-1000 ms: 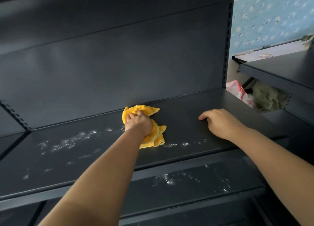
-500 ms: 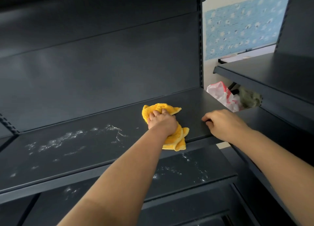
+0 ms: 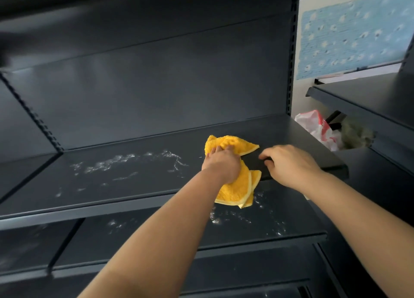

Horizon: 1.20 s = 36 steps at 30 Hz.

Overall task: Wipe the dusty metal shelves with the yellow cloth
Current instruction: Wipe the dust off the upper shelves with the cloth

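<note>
Clenched in the left hand is a crumpled yellow terry cloth, pressed flat onto the dark metal upper shelf near its front edge, toward the right end. From the left, white dust streaks are seen scattered across the left and middle of that shelf, reaching almost to the cloth; this part is judged not yet wiped. The cloth is bunched under the palm, presumably so that pressure can be put through it, with one pointed corner spread toward the back panel and folded layers hanging over the front edge. Its pile looks thick and its hems paler. Just beside it, the right hand is laid palm-down on the shelf's front right corner, fingers curled and gripping nothing, apparently as a brace. More dust is visible on the lower dark metal shelf beneath.
</note>
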Motion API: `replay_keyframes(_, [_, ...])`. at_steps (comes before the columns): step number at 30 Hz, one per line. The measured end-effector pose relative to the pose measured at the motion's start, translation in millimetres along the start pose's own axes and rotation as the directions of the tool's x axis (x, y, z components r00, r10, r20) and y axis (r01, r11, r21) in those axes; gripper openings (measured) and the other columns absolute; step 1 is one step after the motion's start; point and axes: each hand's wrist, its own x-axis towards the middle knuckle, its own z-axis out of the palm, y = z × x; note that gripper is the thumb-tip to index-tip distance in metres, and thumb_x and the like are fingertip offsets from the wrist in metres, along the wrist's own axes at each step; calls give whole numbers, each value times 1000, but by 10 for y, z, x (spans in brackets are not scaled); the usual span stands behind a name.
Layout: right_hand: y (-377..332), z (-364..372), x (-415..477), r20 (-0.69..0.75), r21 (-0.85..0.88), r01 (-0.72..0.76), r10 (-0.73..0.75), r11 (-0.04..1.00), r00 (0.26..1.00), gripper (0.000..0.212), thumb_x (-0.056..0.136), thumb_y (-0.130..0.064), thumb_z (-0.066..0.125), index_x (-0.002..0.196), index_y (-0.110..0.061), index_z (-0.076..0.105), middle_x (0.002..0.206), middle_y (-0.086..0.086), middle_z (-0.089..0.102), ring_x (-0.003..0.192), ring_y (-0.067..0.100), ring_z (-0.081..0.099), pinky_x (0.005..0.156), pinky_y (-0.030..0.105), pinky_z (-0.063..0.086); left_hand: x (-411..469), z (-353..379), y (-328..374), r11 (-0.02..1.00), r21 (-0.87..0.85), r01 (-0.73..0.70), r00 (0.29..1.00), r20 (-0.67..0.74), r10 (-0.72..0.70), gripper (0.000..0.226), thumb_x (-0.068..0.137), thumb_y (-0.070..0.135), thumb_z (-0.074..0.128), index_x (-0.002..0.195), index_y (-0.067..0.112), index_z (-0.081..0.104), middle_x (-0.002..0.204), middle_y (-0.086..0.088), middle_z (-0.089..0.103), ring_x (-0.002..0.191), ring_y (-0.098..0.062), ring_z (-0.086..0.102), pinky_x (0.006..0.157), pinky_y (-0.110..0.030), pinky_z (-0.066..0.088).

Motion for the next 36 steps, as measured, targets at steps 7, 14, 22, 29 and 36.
replay_keyframes(7, [-598, 146, 200, 34, 35, 99, -100, 994, 994, 31, 96, -27, 45, 122, -35, 59, 124, -6, 60, 108, 19, 58, 73, 32, 47, -71, -130, -743, 996, -20, 83, 996, -14, -84, 54, 102, 40, 22, 152, 21, 14, 159, -10, 11, 146, -31, 9, 116, -46, 12])
replay_keyframes(14, [-1151, 317, 341, 75, 42, 137, -140, 990, 987, 32, 97, -24, 43, 123, -35, 57, 125, -6, 59, 108, 19, 58, 76, 33, 49, -97, -280, -1334, 994, -19, 110, 994, 11, -110, 50, 103, 35, 24, 151, 24, 15, 160, -7, 11, 146, -28, 10, 115, -44, 17])
replay_keyframes(22, [-1524, 444, 451, 79, 41, 114, -117, 993, 990, 34, 97, -20, 44, 125, -33, 57, 126, -5, 59, 109, 18, 58, 79, 34, 52, 116, -389, -1682, 996, 87, 7, 999, 49, -11, 50, 104, 28, 27, 152, 27, 12, 160, -2, 8, 146, -27, 10, 114, -45, 20])
replay_keyframes(29, [-1719, 527, 494, 75, 25, 64, -66, 998, 995, 36, 96, -18, 43, 125, -33, 57, 126, -5, 58, 109, 19, 58, 80, 34, 52, 495, -361, -1883, 997, -41, 69, 998, 14, -68, 51, 102, 33, 27, 151, 32, 11, 160, -6, 7, 145, -31, 15, 112, -48, 24])
replay_keyframes(36, [-1950, 598, 590, 68, 6, 27, -27, 1000, 997, 36, 96, -16, 43, 124, -31, 58, 125, -5, 58, 109, 20, 58, 79, 37, 53, 770, -368, -2139, 997, -76, 25, 1000, -4, -25, 50, 102, 34, 25, 151, 26, 15, 159, -7, 13, 145, -29, 16, 113, -47, 22])
